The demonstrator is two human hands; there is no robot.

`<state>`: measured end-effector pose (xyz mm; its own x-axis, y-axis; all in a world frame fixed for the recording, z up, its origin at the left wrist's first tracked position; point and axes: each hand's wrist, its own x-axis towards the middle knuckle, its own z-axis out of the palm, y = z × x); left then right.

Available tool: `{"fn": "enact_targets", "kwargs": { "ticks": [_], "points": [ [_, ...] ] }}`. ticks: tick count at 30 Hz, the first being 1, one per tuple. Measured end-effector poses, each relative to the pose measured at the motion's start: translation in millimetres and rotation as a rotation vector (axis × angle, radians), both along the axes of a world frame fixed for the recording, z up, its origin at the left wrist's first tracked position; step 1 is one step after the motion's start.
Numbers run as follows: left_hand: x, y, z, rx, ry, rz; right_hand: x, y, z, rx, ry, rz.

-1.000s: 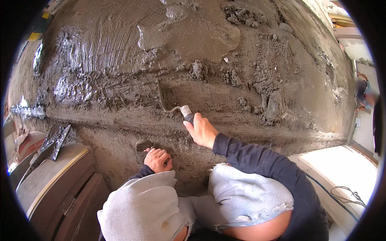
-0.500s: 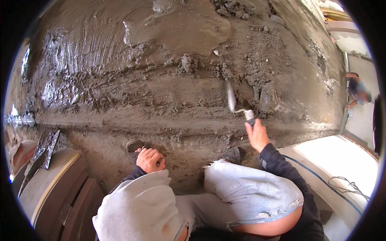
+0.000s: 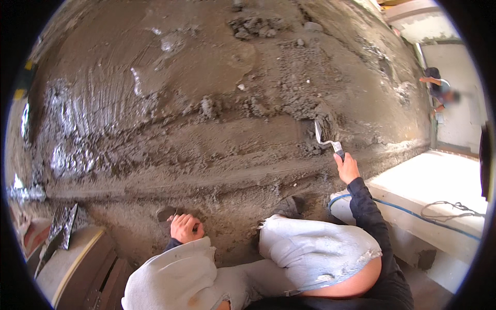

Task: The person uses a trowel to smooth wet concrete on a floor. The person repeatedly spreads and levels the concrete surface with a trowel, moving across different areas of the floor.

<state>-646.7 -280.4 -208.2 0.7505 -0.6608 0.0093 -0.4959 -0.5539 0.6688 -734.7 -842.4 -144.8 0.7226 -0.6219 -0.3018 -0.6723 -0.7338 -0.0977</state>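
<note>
My right hand (image 3: 349, 168) grips the dark handle of a trowel (image 3: 325, 134), whose pale metal blade rests in lumpy wet mortar (image 3: 305, 108), right of centre. A long grooved line runs across the grey mortar in front of my knees. My left hand (image 3: 187, 227) is curled closed beside my left knee (image 3: 168, 271), above a dark shoe (image 3: 165, 214); what, if anything, it holds is hidden. My other shoe (image 3: 289, 206) shows beyond the right knee.
At lower left, a mortar-smeared metal tool (image 3: 61, 227) lies on a step-like ledge (image 3: 80, 248) with wooden slats. A pale ledge (image 3: 413, 181) at right carries a blue hose (image 3: 392, 203) and loose cord (image 3: 447, 209). Another person (image 3: 439, 88) is at the far right.
My right hand has carried the trowel rightward along the mortar, into the lumps at right of centre. The view has shifted, and my left hand stays curled by the knee.
</note>
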Motion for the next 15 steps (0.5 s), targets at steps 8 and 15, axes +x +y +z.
{"fn": "enact_targets", "kwargs": {
  "ticks": [8, 15],
  "points": [
    [2, -14, 6, -0.003, -0.001, 0.020, 21, -40, 54, 0.489, -0.215, -0.697],
    [5, -13, 7, -0.019, -0.006, -0.016, 110, 130, 37, 0.483, -0.158, 0.162]
  ]
}}
